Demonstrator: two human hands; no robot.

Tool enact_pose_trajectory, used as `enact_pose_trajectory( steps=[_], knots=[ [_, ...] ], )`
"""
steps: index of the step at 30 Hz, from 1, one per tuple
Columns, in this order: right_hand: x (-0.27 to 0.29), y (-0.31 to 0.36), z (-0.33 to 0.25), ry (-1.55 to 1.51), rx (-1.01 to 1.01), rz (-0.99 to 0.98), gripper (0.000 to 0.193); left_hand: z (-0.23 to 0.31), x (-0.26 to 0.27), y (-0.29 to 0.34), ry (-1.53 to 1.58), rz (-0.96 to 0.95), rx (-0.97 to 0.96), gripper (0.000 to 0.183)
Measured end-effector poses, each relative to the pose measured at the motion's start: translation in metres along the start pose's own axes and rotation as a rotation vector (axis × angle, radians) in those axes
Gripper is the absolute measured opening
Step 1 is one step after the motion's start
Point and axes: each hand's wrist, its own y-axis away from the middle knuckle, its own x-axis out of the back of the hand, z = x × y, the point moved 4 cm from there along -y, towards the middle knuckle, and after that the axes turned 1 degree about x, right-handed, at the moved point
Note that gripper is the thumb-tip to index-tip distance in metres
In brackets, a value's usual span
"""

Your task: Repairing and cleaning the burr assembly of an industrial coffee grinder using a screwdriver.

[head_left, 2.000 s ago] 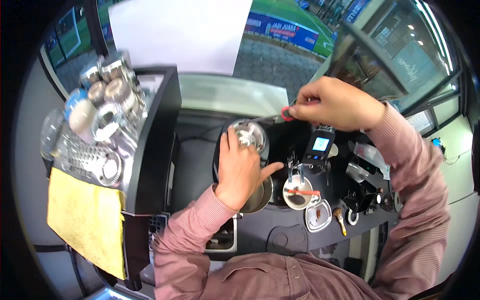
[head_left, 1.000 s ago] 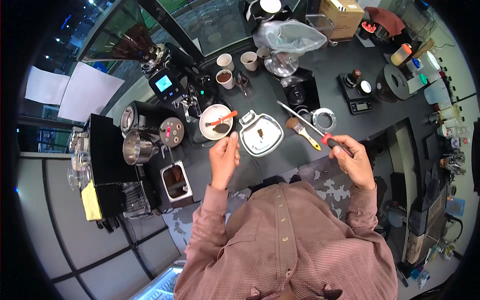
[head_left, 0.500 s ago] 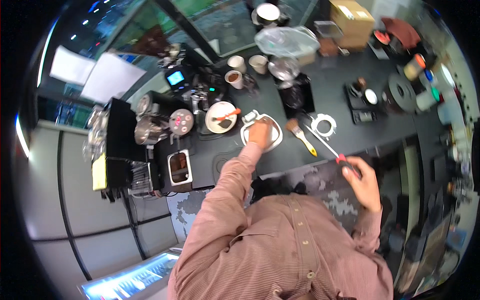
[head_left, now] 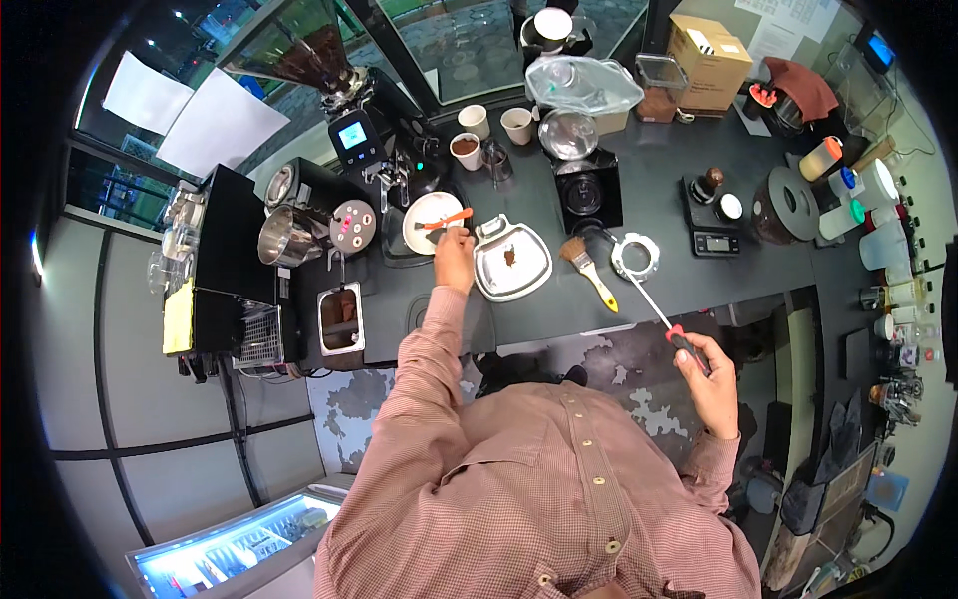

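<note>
Loosely, by the look of it, the screwdriver (head_left: pixel 654 303) lies in the right hand (head_left: pixel 711 377), whose fingers close round the red and black handle; the shaft points far and left across the near edge of the counter (head_left: pixel 654 165) to the ring (head_left: pixel 616 259). Whether tip and ring touch, I cannot tell. If that wrist swung left, the shaft could shove the ring or knock the brush (head_left: pixel 594 276) just left of it; if the grip slackened, the handle, hanging past the counter's edge, could drag the tool to the floor. Farther left, the tray (head_left: pixel 545 263) holds brown crumbs, which a careless left forearm might spill by catching its rim. Just left of the tray, the left hand (head_left: pixel 455 263) has its fingers drawn narrow at the near right rim of the bowl (head_left: pixel 410 224); what they pinch, if anything, is hidden. Pressing there might tip the bowl, and the orange stick (head_left: pixel 446 220) across it could roll out. Beyond stand cups (head_left: pixel 516 126), the grinder (head_left: pixel 356 142) at far left and a scale (head_left: pixel 716 244) at right.
</note>
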Motion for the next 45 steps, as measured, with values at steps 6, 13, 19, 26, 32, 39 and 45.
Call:
enact_pose_trajectory(
  steps=[6,13,19,26,32,39,45],
  knots=[
    [-0.005,-0.007,0.008,-0.037,0.016,0.008,0.029,0.025,-0.006,0.013,0.076,-0.122,-0.108,0.017],
    [-0.003,0.005,0.006,0.012,0.107,-0.028,0.028,0.059,-0.06,0.022,-0.327,-0.395,-0.121,0.021],
    [0.013,0.024,0.024,0.04,0.058,0.028,0.029,0.078,-0.075,0.021,-0.503,-0.447,-0.283,0.022],
    [0.011,0.023,0.02,-0.013,0.006,-0.027,0.028,0.065,-0.102,0.023,-0.52,-0.448,-0.443,0.028],
    [0.0,0.019,0.017,-0.021,-0.076,-0.098,0.027,0.072,-0.116,0.046,-0.393,-0.275,-0.379,0.021],
    [-0.019,0.01,0.019,-0.023,-0.008,-0.159,0.029,0.083,-0.095,0.074,-0.381,-0.252,-0.484,0.031],
    [-0.039,0.004,0.01,-0.102,-0.013,-0.178,0.029,0.069,-0.042,0.073,0.472,-0.274,-0.177,0.031]
  ],
)
